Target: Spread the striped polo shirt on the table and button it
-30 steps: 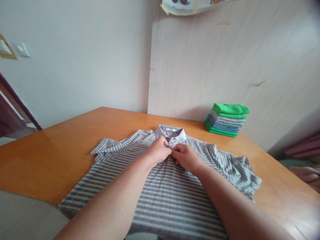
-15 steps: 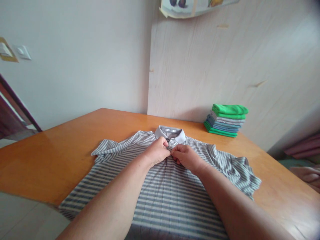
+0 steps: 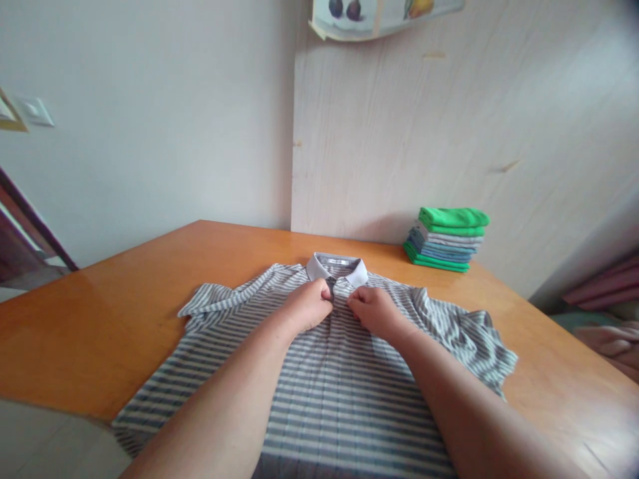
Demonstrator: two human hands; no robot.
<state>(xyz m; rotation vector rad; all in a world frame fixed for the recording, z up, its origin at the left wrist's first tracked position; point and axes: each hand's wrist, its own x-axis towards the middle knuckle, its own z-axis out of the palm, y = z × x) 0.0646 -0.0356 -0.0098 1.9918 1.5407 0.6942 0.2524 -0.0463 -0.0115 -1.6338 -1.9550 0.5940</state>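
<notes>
Head view: both hands (image 3: 342, 307) pinch shirt (image 3: 319, 392) placket.

Shirt (image 3: 329, 399) lies on table (image 3: 100, 319); folded stack (image 3: 446, 239) behind right.

placket under fingers (image 3: 324, 293): hidden | shirt hem (image 3: 349, 466): cut off, seemingly

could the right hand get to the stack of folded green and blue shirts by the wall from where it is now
Probably yes. The right hand rests on the grey striped polo shirt below its collar, and only bare orange wooden table lies between it and the stack of folded green and blue shirts. It may need a stretch.
</notes>
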